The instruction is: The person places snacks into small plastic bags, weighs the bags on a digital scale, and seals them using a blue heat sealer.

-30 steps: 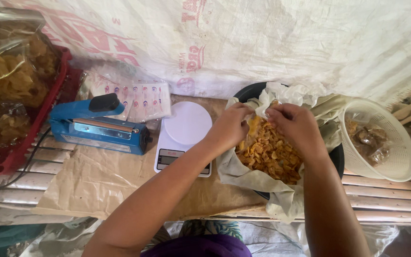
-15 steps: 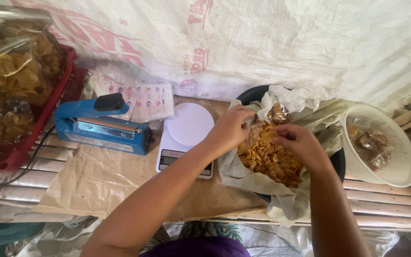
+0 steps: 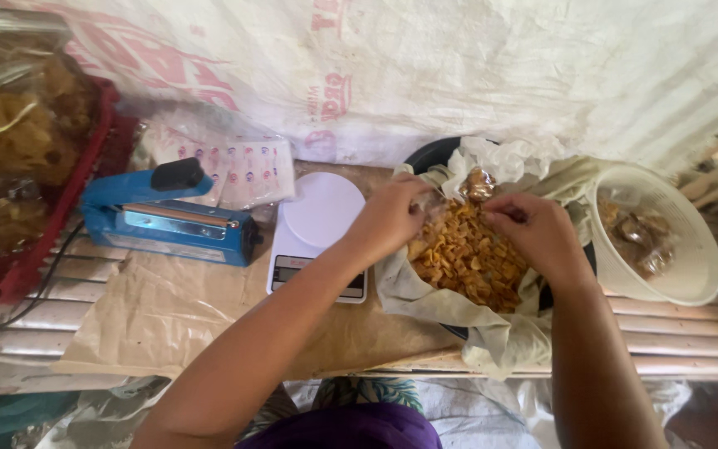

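White scale (image 3: 319, 218) just left of chips (image 3: 467, 259); hands' (image 3: 392, 218) grip seemingly pinching plastic

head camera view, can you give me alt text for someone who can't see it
Seen from above, a person's left hand and right hand hold a small clear bag over a paper-lined black pan of golden fried snacks. Left of it sit a white kitchen scale and a blue heat sealer; a white bowl stands at right.

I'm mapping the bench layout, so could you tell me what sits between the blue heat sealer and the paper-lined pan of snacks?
The white kitchen scale, seen in the head view.
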